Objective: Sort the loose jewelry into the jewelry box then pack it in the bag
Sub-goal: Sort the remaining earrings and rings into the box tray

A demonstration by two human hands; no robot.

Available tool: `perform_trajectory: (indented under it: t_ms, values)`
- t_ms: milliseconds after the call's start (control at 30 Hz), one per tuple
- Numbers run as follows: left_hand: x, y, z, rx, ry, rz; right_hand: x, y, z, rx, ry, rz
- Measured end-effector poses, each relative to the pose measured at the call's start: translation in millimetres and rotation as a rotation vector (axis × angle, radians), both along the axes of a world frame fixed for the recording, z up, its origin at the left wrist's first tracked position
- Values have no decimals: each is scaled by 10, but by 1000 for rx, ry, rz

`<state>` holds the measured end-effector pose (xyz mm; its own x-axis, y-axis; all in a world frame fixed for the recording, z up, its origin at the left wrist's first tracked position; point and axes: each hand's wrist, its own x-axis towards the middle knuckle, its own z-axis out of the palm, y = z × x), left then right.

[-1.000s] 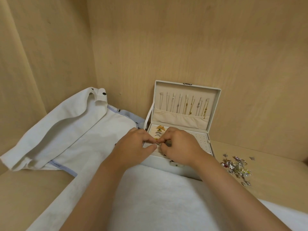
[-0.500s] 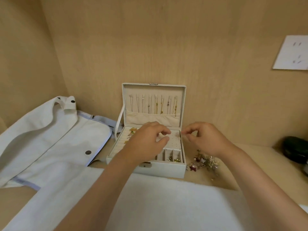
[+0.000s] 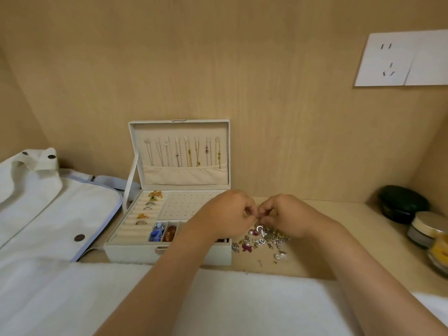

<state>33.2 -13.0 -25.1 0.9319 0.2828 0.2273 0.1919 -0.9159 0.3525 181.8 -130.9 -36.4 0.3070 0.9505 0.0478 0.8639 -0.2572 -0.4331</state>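
Observation:
A white jewelry box (image 3: 131, 251) stands open on the wooden shelf, with several necklaces (image 3: 184, 152) hung in its lid and rings (image 3: 151, 204) in its left rolls. A pile of loose jewelry (image 3: 263, 240) lies just right of the box. My left hand (image 3: 221, 217) and my right hand (image 3: 283, 214) meet fingertip to fingertip above the pile. Together they pinch a small silver piece (image 3: 259, 227) that dangles below the fingers. A white bag (image 3: 48, 202) lies flat to the left of the box.
A white cloth (image 3: 218, 299) covers the near edge of the shelf. At the far right stand a dark round case (image 3: 402, 203), a jar with a gold lid (image 3: 428, 227) and a yellow-filled container (image 3: 440, 251). A wall socket (image 3: 397, 59) is on the back panel.
Both hands moved right, from over the box's ring rolls to above the loose pile, and came together on a small silver piece. The view also swung to the right.

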Motion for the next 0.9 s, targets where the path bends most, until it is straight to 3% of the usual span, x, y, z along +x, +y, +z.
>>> perform_trajectory:
  t_ms: [200,400,533,667,767,900]
  values:
    - [37,32,-90,-41,-62,7,24,73,-69,-61,-98,-13]
    - [36,45,-101,-70,-83,-21,37,48,-35,-52,-59,-36]
    - [24,40,-96,-175,-157,-24,48,-1,48,164,268,-80]
    - [-3,24,-68,-334,-262,2,6,-48,147,238,558,-42]
    - [-14,22,-43,-433,-322,27,-11,-52,168,240,632,-26]
    - [-17,36,-33,-429,-337,73,-1,-4,129,278,628,-79]
